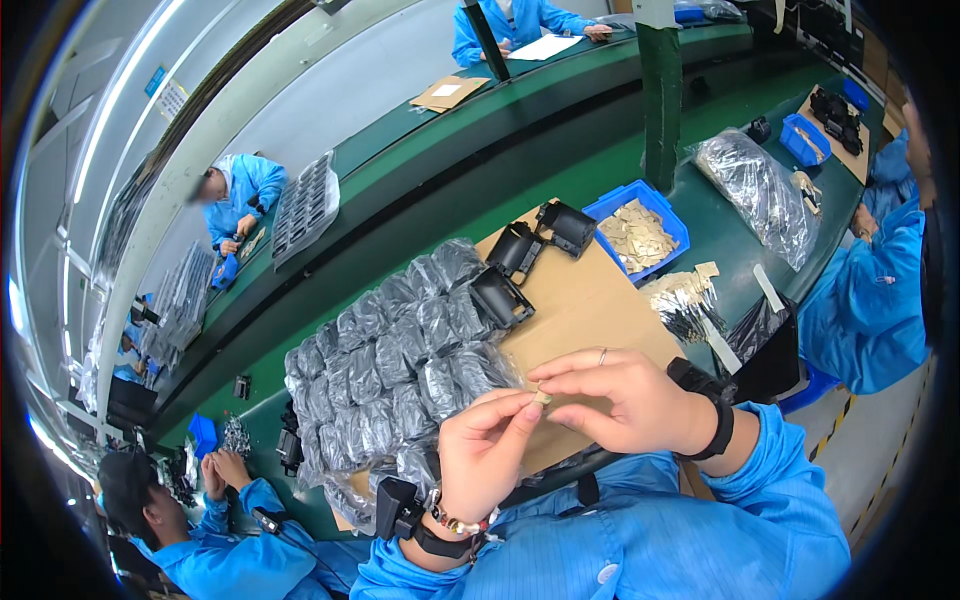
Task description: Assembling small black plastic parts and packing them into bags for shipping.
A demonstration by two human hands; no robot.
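1. The green workbench [720, 250] runs off in a long curve, with other people in blue coats at their own stations along it.
2. On it, right in front of this person, lies a sheet of brown cardboard [590, 305]. A heap of black parts sealed in clear plastic bags [400, 350] covers its left side.
3. Three unbagged black plastic housings [525, 262] sit at the far end of the cardboard. Just beside them to the right stands a blue bin [640, 232] filled with small tan pieces, and more of those lie loose on the bench near it.
4. The right hand [625, 395] is held over the near edge of the cardboard, fingers half curled, with thumb and forefinger closed on one end of the piece.
5. The left hand [490, 450] comes up from below to meet it, thumb and forefinger pinched on the other end and the remaining fingers folded in.
6. Between the two sets of fingertips is a small tan piece [542, 397], much like those in the bin, held just above the cardboard. It looks thin, flat and nearly weightless, so I would guess it bends or creases easily and could slip away. A light fingertip pinch at its edges seems the only sensible hold; what it is made of I cannot tell.
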